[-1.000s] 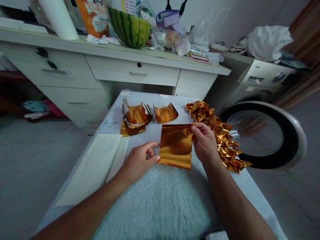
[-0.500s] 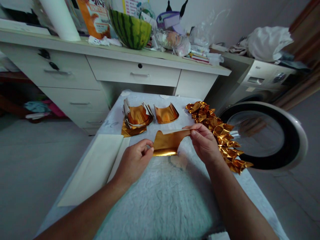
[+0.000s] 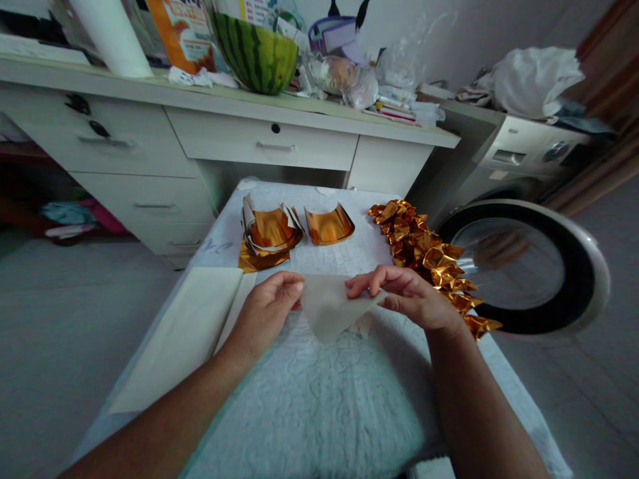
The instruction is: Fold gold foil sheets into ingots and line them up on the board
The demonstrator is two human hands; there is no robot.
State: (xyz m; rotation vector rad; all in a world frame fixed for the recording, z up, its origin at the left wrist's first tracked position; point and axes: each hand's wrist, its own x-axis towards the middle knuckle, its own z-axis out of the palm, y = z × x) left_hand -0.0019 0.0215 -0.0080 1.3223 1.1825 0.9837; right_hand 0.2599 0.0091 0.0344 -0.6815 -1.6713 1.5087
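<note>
A sheet of gold foil paper (image 3: 329, 307) hangs between my hands with its pale, whitish back facing me, slightly blurred. My left hand (image 3: 272, 303) is closed, pinching the sheet's upper left corner between thumb and fingers. At the right edge, my right hand (image 3: 407, 296) holds the paper loosely, its fingers curled over the front and the thumb near the corner. Beyond my hands lies a stack of curved gold paper sheets (image 3: 272, 228), and a single curved gold sheet (image 3: 329, 226) lies beside it. Folded gold paper pieces (image 3: 424, 249) form a long pile past my right hand.
A cloth-covered table (image 3: 309, 412) holds everything, with large white paper (image 3: 184, 332) along its left side. A white counter with drawers (image 3: 269, 143) stands behind, bearing a cut watermelon (image 3: 254, 56). At right, an open washing machine door (image 3: 524, 266) sits close to the table.
The sheet has turned from its gold face to its pale back. My right hand has moved slightly down and its fingers have shifted over the paper; my left still pinches it.
</note>
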